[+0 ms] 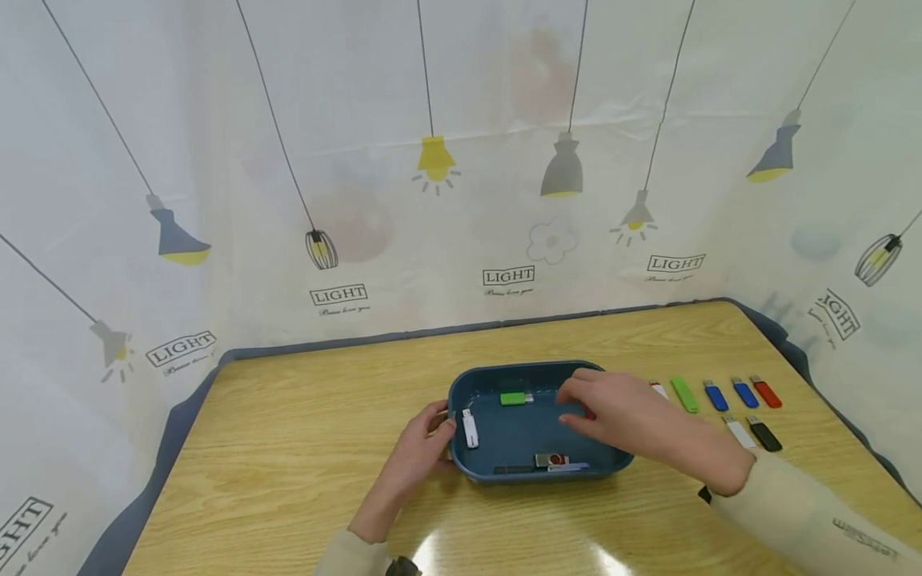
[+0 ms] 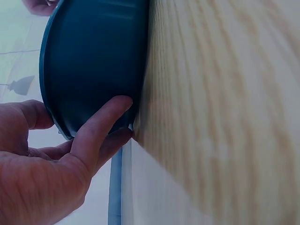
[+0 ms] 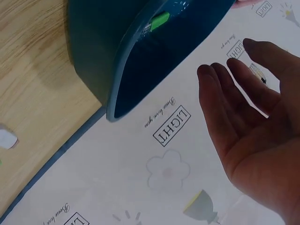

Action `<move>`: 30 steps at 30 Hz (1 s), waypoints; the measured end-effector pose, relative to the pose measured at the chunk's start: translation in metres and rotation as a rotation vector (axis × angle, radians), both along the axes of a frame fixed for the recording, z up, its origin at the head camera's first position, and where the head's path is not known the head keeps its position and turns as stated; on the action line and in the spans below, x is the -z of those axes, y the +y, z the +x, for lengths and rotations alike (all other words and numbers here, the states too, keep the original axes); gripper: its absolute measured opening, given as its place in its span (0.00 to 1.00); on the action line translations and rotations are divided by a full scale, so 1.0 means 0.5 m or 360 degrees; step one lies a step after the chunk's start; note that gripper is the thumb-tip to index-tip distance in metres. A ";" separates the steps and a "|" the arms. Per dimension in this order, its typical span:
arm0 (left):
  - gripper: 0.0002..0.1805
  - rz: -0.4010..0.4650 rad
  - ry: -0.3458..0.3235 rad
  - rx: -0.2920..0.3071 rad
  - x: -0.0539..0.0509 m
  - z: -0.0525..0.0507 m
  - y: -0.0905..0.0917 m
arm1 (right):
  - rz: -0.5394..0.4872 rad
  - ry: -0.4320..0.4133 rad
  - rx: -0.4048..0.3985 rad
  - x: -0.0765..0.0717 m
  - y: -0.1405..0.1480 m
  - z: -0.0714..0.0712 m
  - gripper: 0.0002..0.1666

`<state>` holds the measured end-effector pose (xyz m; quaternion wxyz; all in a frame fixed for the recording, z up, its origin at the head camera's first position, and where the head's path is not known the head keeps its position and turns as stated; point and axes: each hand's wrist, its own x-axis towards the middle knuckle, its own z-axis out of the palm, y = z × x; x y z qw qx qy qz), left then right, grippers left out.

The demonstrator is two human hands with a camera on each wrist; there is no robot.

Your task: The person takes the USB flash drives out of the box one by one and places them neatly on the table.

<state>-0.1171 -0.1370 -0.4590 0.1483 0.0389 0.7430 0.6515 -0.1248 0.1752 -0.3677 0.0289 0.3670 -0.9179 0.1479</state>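
A dark blue tray [image 1: 529, 370] sits on the table with several USB flash drives in it. My left hand [image 1: 418, 444] holds its left end, thumb at the rim and fingers against the outer wall [image 2: 93, 61]. Over the tray's right side hovers my right hand [image 1: 612, 408], fingers loosely bent and nothing between them in the right wrist view [image 3: 262, 112]. Inside lie a green flash drive [image 1: 513, 398], a white one [image 1: 471, 429] at the left, and a silver-and-red one [image 1: 551, 460] by the near wall. Something red shows partly behind my right fingers.
Right of the tray, several flash drives lie in rows on the wooden table [image 1: 324, 432], among them green [image 1: 684, 395], blue [image 1: 715, 396], red [image 1: 766, 392] and black [image 1: 764, 434] ones. A white cloth [image 1: 432, 240] printed with lamps hangs behind and at both sides.
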 end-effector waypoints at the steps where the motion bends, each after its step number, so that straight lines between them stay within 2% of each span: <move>1: 0.28 0.0000 -0.0001 -0.0003 -0.001 0.000 0.000 | 0.0018 -0.0011 -0.0026 0.002 -0.004 -0.002 0.10; 9: 0.28 -0.0017 0.0005 0.0000 0.000 0.001 -0.002 | 0.0145 -0.0172 -0.0126 0.021 -0.033 -0.018 0.12; 17: 0.28 -0.0028 -0.0003 0.0000 0.002 -0.001 -0.001 | 0.0235 -0.0344 -0.0095 0.039 -0.053 -0.029 0.15; 24: 0.28 -0.0010 0.0004 0.0006 0.000 0.000 -0.001 | 0.0370 -0.0486 -0.0057 0.059 -0.074 -0.031 0.13; 30: 0.28 -0.0020 0.0014 0.0008 0.004 -0.001 -0.002 | 0.0485 -0.0487 -0.0027 0.082 -0.087 -0.030 0.09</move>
